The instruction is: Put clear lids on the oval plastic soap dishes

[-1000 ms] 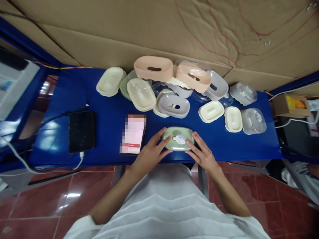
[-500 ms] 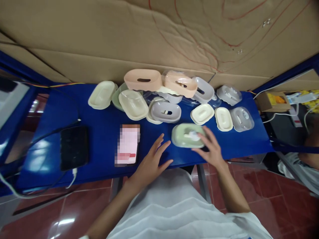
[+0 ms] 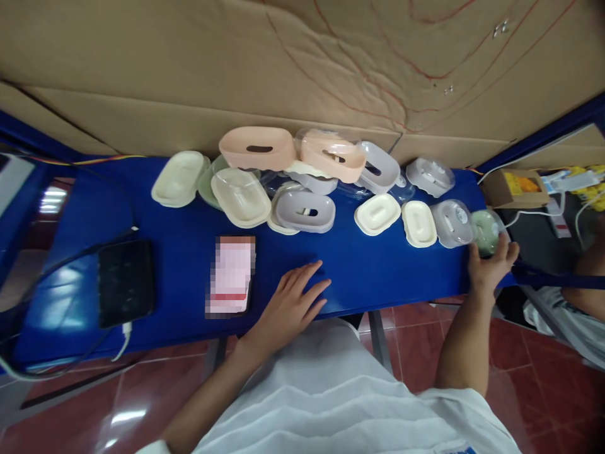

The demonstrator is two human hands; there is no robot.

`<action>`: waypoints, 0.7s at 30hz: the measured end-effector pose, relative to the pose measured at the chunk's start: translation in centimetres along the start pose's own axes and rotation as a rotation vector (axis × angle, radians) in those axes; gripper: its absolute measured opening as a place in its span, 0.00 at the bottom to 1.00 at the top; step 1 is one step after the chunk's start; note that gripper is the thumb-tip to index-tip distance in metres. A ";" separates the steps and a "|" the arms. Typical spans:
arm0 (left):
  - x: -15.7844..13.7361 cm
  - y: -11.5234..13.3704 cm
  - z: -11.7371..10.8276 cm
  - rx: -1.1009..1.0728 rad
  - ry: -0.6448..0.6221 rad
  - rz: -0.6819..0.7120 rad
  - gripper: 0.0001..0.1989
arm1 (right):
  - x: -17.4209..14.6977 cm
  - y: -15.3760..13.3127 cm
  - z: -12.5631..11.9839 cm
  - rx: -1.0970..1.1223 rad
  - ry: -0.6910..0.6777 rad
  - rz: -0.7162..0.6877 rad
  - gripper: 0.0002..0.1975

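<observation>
At the right end of the blue table (image 3: 378,271), my right hand (image 3: 491,268) has its fingers around the near side of a green soap-box-like case (image 3: 486,232) with a clear cover. That case stands beside a grey case (image 3: 454,224) under a clear lid. My left hand (image 3: 295,299) rests open at the table's front edge, fingers spread, holding nothing. Nearest to it are a phone (image 3: 231,274) on the left and a grey slotted tray (image 3: 306,211) behind.
Peach slotted trays (image 3: 255,148), cream trays (image 3: 241,197) and clear covers are piled along the back. Two small cream pieces (image 3: 419,224) lie right of centre. A black device (image 3: 125,284) with a white cable sits at left. A cardboard box (image 3: 517,189) stands beyond the right end.
My right hand has carried the green case from the middle of the table to its right end, beside the grey one. My left hand has barely moved.
</observation>
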State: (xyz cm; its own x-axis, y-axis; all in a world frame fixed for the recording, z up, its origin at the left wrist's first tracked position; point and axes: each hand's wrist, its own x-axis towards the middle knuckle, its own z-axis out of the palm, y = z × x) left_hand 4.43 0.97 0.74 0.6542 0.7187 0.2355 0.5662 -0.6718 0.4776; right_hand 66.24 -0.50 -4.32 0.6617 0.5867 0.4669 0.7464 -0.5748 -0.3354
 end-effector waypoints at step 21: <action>2.8 0.9 -0.2 0.115 -0.047 0.056 0.28 | -22.2 -22.6 -7.3 0.260 -0.393 -0.655 0.18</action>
State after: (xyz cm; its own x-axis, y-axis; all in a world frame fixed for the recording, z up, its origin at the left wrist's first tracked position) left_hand 6.69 2.41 1.96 0.7077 0.6719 0.2182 0.5799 -0.7289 0.3638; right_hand 34.16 -4.68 -1.07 0.0248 0.9441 0.3288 0.9521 0.0779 -0.2956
